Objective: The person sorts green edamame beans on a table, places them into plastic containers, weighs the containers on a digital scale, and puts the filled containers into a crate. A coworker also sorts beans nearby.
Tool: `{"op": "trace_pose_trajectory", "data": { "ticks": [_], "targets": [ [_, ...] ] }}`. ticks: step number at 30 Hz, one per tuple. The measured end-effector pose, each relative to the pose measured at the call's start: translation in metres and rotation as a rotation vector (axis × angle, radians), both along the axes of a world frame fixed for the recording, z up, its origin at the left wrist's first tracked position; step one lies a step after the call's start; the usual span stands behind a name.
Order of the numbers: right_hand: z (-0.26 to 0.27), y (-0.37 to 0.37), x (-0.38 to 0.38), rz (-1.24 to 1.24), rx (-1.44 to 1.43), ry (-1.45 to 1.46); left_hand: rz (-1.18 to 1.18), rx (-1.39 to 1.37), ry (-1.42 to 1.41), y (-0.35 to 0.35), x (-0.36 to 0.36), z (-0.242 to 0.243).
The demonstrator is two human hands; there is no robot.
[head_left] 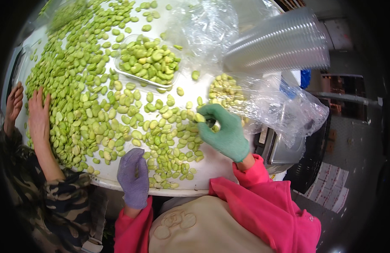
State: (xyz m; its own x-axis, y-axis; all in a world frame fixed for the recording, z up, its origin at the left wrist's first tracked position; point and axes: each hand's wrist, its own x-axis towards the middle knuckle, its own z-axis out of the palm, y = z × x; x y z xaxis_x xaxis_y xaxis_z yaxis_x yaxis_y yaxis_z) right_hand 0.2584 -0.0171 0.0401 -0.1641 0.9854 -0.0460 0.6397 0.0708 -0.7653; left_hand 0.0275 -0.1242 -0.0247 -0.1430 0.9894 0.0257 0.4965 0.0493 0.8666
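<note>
My right hand [225,132], in a green knitted glove, pinches a pale green shelled broad bean [199,118] between thumb and fingers, above the table's right part. My left hand [134,178], in a purple glove, is over the table's near edge with its fingers curled; whether anything lies inside it is hidden. Between and beyond my hands, loose broad beans [169,151] are spread over the white table [214,167]. Farther back, a clear plastic tray [144,80] is heaped with beans. Yellower beans [226,88] lie just past my right hand, partly under a clear plastic bag [261,98].
A stack of clear plastic trays [277,41] leans at the back right beside crumpled plastic film [204,25]. Right of my arm stands a metal-topped scale [283,150]. On the left, a co-worker's hands [39,117] are at a large bean pile [74,104]. Cartons [327,186] stand on the floor.
</note>
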Motion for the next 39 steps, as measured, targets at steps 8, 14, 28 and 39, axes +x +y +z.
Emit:
{"op": "trace_pose_trajectory", "data": {
  "ticks": [8,14,28,39],
  "targets": [
    [0.063,-0.058,0.106,-0.440,0.217,-0.458,-0.087,0.006,-0.066,0.006,0.017,0.004],
    [0.064,-0.062,0.172,-0.573,0.300,-0.588,-0.261,0.093,-0.115,0.028,0.045,0.029],
    [0.082,-0.048,0.135,-0.399,-0.384,0.276,-0.615,0.307,0.030,0.160,0.211,0.037],
    [0.082,-0.043,0.093,-0.010,-0.014,0.416,-0.589,0.052,-0.412,0.204,0.191,0.059]
  ]
}}
